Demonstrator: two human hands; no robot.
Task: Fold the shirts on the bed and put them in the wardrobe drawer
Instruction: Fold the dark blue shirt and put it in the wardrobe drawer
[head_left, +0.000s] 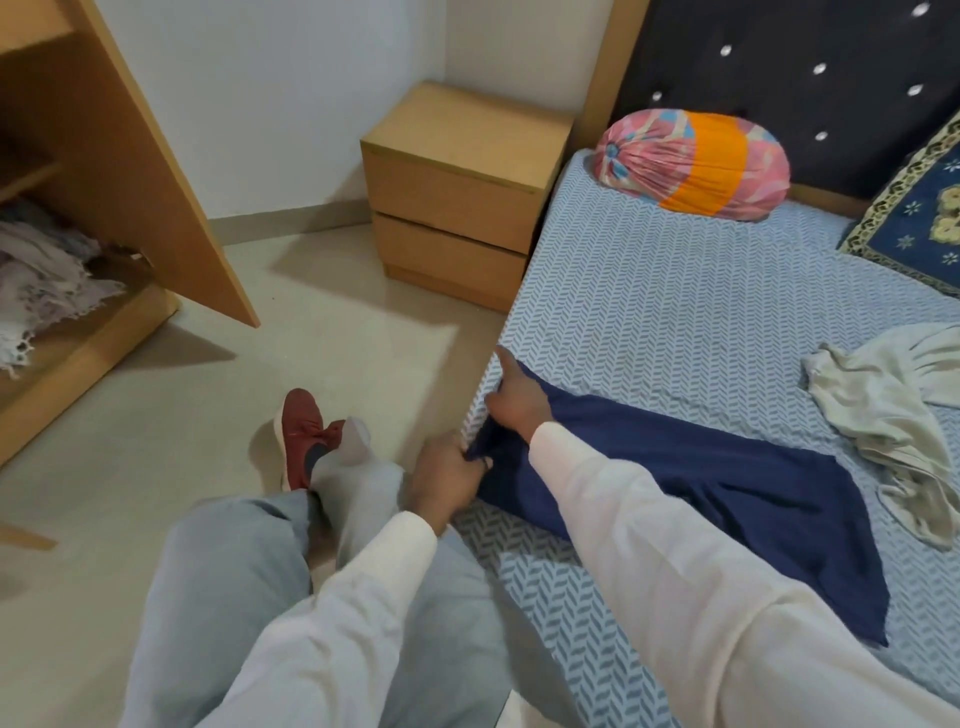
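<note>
Tension along the near hem is what this fold needs. The navy blue cloth shirt (727, 499) lies spread at about 4 o'clock on the bed with the blue herringbone sheet (675, 291), one end hanging over the mattress edge. The left hand (447, 480) is clenched around that bunched end, just off the edge. The right hand (517, 402) lies on the corner at 12 o'clock from it, forefinger straight and the other fingers curled under; whether they pinch the cloth I cannot tell.

Judging from this, the shirt is only being squared up, so the task is at an early stage. To do it well:

- Draw both corners level and taut so the body flattens before any crease is made.
- Keep the cloth on the mattress. The bunched end could slide to the floor.
- Fold away from the edge, toward 3 o'clock.

A crumpled cream cloth shirt (883, 415) waits at 3 o'clock, well apart. The open wooden wardrobe (156, 171) stands at 9 o'clock.
</note>
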